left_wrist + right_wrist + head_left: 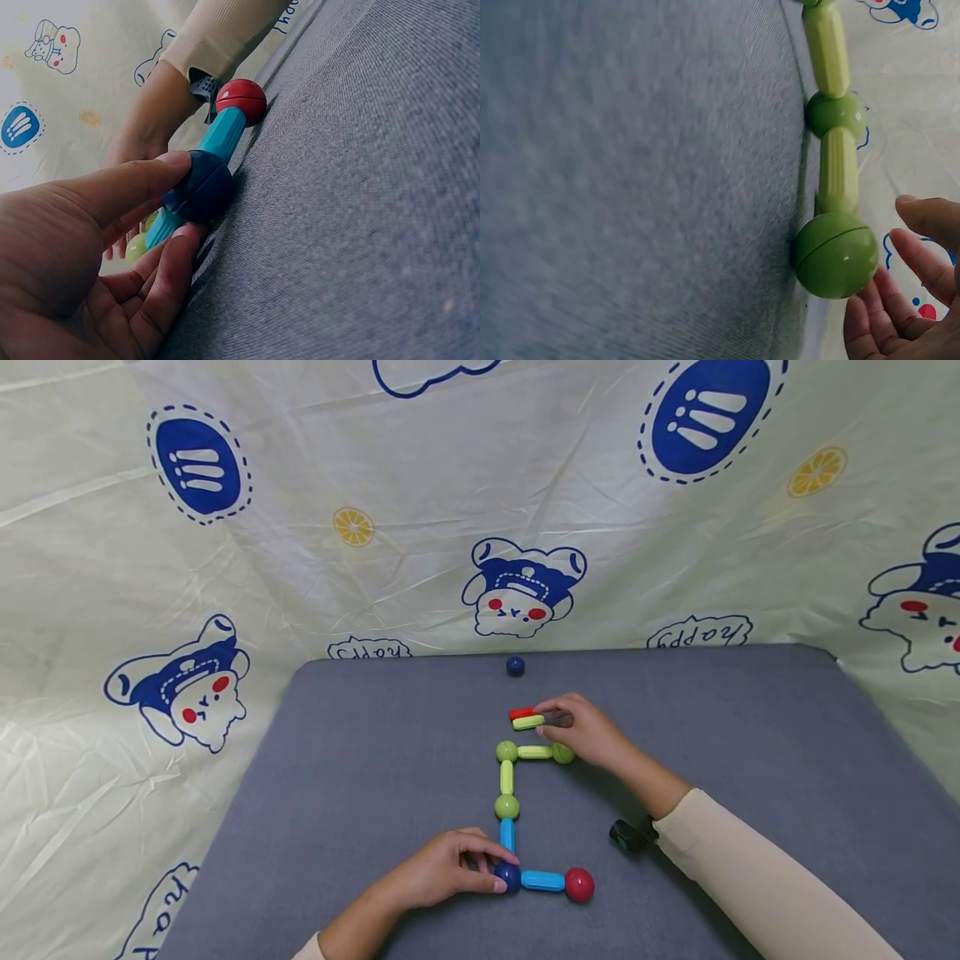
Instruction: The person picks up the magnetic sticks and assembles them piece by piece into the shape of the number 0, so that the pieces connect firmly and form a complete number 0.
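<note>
At the front, my left hand [450, 868] pinches a dark blue ball [202, 186] between thumb and fingers. One light blue rod [543, 881] joins that ball to a red ball [579, 885]; another light blue rod [507, 835] leads to a green ball [507, 807]. A yellow-green rod [507, 778] runs on to a corner green ball [507, 752], then another rod [535, 752] reaches an end green ball [835, 256]. Further back, my right hand [588, 731] has its fingertips at the ends of a red rod [521, 713] and a yellow-green rod [528, 722]. Its thumb and fingers stand apart in the right wrist view.
A separate dark blue ball [515, 667] lies near the back edge of the grey tabletop [375, 752]. A patterned sheet [420, 577] hangs behind the table. Around the right wrist is a dark band [633, 836].
</note>
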Demonstrator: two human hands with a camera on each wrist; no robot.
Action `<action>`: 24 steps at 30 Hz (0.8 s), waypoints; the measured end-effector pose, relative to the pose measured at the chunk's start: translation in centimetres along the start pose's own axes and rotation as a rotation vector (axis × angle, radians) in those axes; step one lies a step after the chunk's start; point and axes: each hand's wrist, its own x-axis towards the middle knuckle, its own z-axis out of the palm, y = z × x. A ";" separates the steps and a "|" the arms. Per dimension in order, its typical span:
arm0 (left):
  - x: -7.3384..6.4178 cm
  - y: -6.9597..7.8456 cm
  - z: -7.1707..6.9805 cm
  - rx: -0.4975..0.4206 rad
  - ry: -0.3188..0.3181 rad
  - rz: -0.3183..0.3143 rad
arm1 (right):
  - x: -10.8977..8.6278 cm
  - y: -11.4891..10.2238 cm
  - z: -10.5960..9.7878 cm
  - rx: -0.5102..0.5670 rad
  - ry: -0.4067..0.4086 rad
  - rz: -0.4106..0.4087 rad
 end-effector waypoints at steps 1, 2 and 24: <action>0.0 0.0 0.0 0.001 0.000 0.000 | 0.2 0.1 0.0 -0.007 -0.007 0.011; 0.0 0.0 0.0 0.003 0.001 0.001 | 0.4 0.1 0.1 -0.017 -0.014 0.015; 0.1 -0.2 -0.1 0.012 0.006 0.017 | 2.9 0.9 0.7 -0.147 -0.081 0.069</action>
